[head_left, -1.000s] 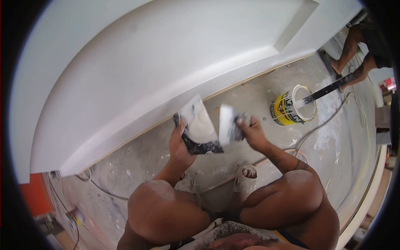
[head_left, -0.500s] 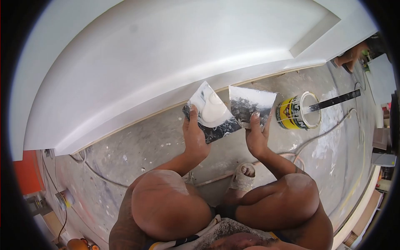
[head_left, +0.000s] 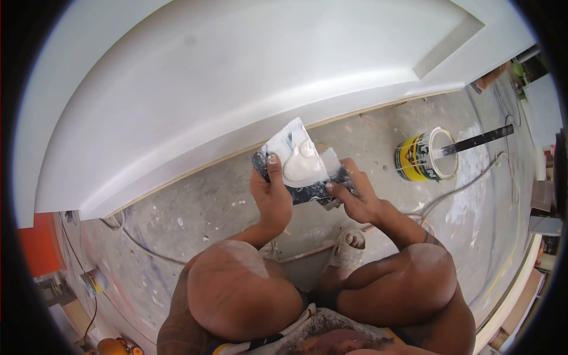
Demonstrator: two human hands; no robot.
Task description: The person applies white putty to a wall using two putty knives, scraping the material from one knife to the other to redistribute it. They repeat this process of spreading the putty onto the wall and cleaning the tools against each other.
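Observation:
My left hand (head_left: pixel 272 192) grips a flat putty spreader (head_left: pixel 303 194) with a dark, smeared grip edge and a pale blade, thumb pressed on its face. A thick mound of white putty (head_left: pixel 303 165) lies on that blade. In my right hand (head_left: pixel 362 198), the fingers are closed round a second putty spreader (head_left: pixel 344 177), also dark and putty-stained. It sits at the right edge of the first one, partly hidden behind it. Both tools are held above the concrete floor, in front of a white panel (head_left: pixel 236 89).
To the right stands a yellow and green bucket (head_left: pixel 412 158) of white material, a black-handled tool (head_left: pixel 479 140) resting in it. A hose (head_left: pixel 467 188) snakes across the stained floor (head_left: pixel 219 195). Part of another person (head_left: pixel 492 77) shows at the far right.
My right hand has turned and moved its spreader left, from apart and face-up to overlapping behind the left one. The left spreader has tilted slightly. The other person's limb has shifted.

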